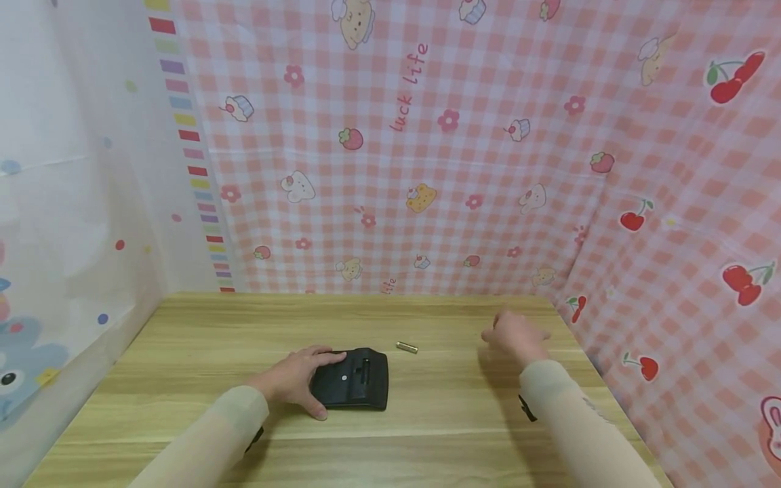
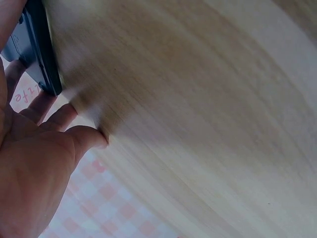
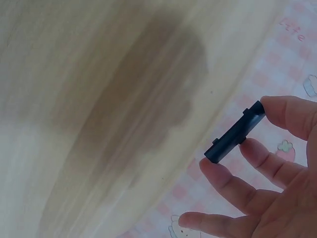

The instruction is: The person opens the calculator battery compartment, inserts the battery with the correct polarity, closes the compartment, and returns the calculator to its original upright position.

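A black calculator (image 1: 373, 390) lies back side up on the wooden table, with its narrow battery slot uncovered. My left hand (image 1: 297, 377) grips its left part, thumb at the near edge and fingers at the far edge. Only a corner of the calculator (image 2: 42, 54) shows beside the left hand (image 2: 39, 158) in the left wrist view. My right hand (image 1: 515, 337) is raised at the right. In the right wrist view, the right hand (image 3: 277, 183) pinches a small black battery cover (image 3: 234, 133) with tabs along its sides. A battery (image 1: 407, 348) lies just beyond the calculator, to its right.
The light wooden table (image 1: 427, 447) ends at a pink checked cloth (image 1: 390, 169) hanging behind it. More cherry-printed cloth (image 1: 689, 271) hangs along the right side, and white printed cloth (image 1: 79, 203) along the left.
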Tool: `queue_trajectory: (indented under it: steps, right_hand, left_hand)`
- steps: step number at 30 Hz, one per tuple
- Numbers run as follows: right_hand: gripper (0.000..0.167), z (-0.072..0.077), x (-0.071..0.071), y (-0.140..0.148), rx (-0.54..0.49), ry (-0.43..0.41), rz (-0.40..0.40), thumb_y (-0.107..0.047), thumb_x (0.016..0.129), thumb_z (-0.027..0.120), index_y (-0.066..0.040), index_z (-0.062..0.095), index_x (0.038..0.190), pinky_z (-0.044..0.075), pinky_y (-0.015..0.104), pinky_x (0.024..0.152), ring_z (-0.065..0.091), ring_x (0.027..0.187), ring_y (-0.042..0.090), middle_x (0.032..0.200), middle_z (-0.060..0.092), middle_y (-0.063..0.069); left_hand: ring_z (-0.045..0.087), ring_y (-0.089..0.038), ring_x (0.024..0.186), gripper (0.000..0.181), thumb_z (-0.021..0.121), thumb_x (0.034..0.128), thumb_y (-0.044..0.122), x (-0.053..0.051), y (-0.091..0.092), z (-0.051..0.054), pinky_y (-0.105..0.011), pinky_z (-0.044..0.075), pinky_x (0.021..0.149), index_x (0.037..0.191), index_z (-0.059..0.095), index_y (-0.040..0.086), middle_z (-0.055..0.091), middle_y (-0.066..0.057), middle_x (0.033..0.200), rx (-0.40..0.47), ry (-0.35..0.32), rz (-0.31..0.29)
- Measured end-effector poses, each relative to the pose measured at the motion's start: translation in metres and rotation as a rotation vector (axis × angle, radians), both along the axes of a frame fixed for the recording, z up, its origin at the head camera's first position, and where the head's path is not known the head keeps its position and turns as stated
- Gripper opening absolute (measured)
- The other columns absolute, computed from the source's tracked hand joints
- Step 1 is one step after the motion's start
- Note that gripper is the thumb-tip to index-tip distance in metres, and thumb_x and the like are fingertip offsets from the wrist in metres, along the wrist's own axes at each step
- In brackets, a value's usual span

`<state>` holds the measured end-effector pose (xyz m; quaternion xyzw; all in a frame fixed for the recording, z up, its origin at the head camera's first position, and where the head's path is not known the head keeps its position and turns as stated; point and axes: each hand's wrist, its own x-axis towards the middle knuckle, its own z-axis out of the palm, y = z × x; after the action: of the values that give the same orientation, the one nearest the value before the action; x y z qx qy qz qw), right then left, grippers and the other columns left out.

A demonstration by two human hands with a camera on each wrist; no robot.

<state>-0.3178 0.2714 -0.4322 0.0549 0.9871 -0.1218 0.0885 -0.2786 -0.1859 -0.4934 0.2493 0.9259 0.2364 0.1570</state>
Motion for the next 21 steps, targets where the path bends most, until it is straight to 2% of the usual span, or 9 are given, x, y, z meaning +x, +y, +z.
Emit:
queue_trajectory:
  steps: [6,14,21]
  right_hand:
    - [0.055,-0.012,-0.006,-0.007,0.055,-0.015,-0.032,-0.042,0.101,0.064,-0.002,0.063,0.139,0.023,0.095,0.107,0.054,0.133,0.066,0.143,0.063,0.032]
    - [0.063,-0.021,-0.009,-0.015,0.12,-0.019,-0.056,-0.041,0.1,0.067,0.001,0.058,0.146,0.022,0.095,0.107,0.057,0.133,0.063,0.147,0.059,0.035]
    - [0.054,-0.027,-0.009,-0.017,0.153,-0.01,-0.032,-0.032,0.102,0.062,0.005,0.061,0.14,0.021,0.097,0.104,0.059,0.129,0.064,0.143,0.062,0.037]
  left_hand:
    - [0.036,-0.051,0.155,0.115,0.104,0.0667,0.038,-0.001,-0.001,-0.003,-0.078,0.022,0.125,0.164,0.045,0.023,0.037,-0.02,0.17,-0.012,-0.001,0.005]
    - [0.036,-0.052,0.155,0.115,0.104,0.0666,0.037,-0.001,0.0,0.0,-0.079,0.021,0.125,0.164,0.045,0.023,0.036,-0.02,0.17,-0.011,-0.01,0.008]
    - [0.035,-0.052,0.155,0.114,0.104,0.0669,0.036,0.002,0.0,0.003,-0.079,0.019,0.125,0.164,0.045,0.022,0.036,-0.021,0.17,-0.006,-0.02,0.02]
